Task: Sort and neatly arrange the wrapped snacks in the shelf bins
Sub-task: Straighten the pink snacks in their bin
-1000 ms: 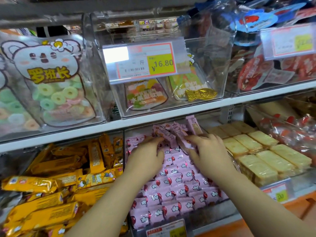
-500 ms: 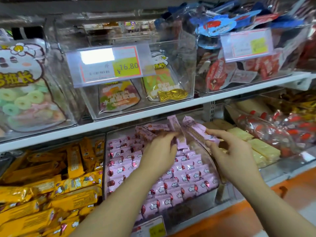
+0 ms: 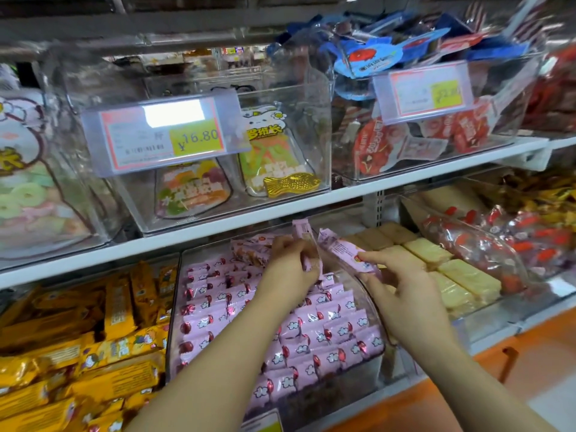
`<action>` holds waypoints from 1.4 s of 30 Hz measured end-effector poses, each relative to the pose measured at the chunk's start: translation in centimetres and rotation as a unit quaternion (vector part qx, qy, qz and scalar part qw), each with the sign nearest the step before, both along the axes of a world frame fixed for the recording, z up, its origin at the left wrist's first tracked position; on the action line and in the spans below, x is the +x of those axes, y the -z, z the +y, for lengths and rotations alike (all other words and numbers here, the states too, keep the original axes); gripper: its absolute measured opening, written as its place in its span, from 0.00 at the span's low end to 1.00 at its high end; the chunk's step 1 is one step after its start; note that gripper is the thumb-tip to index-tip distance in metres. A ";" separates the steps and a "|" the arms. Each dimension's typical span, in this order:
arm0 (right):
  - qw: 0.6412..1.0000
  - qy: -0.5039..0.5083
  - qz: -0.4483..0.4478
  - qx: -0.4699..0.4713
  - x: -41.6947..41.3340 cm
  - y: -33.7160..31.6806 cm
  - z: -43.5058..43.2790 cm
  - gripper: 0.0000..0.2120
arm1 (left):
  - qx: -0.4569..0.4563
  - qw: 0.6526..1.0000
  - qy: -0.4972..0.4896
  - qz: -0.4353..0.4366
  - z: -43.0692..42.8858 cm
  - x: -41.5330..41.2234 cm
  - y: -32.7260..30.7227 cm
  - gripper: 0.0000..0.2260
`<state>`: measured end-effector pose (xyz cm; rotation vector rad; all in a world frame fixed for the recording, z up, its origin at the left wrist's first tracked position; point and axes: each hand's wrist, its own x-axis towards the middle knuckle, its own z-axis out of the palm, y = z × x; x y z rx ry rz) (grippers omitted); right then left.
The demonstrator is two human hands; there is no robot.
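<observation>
The right hand (image 3: 405, 275) pinches 1 pink snack bar (image 3: 343, 249), its long axis slanting up and left from the fingers. The left hand (image 3: 288, 269) grips a second bar (image 3: 302, 233) upright. The bin (image 3: 174, 307) of pink rows lies just below both hands.

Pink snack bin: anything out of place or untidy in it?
Yes. The front rows of pink snacks lie neat, but the back pile is jumbled, with wrappers at odd angles. The left hand and right hand each hold one up.
</observation>
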<state>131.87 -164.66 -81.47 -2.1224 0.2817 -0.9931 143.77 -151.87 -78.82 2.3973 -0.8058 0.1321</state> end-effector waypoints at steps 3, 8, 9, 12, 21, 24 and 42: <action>1.000 -0.002 -0.009 0.008 -0.1 -0.1 0.3 0.15 | -0.010 1.000 -0.021 -0.007 0.5 -0.1 -0.2 0.07; 1.000 -0.001 -0.014 0.014 0.0 0.3 0.7 0.17 | -0.021 0.998 -0.053 -0.019 3.0 -0.6 -0.2 0.06; 1.000 -0.005 -0.010 0.011 0.0 0.4 0.9 0.18 | -0.020 0.998 -0.058 -0.020 3.7 -0.8 -0.2 0.05; 0.999 -0.014 -0.020 -0.023 0.0 0.3 1.4 0.16 | -0.019 0.997 -0.070 -0.013 5.6 -1.1 -0.3 0.06; 0.993 -0.059 -0.076 -0.068 -0.4 -0.7 3.8 0.17 | 0.036 0.994 -0.097 -0.046 9.0 -3.0 -0.2 0.11; 0.993 -0.064 -0.080 -0.064 -0.3 -0.7 3.9 0.21 | 0.088 0.989 -0.106 -0.053 9.1 -3.7 -0.4 0.12; 0.980 -0.151 -0.060 -0.112 -0.3 -1.2 2.8 0.13 | 0.040 0.977 0.200 0.067 3.8 -3.0 -4.1 0.24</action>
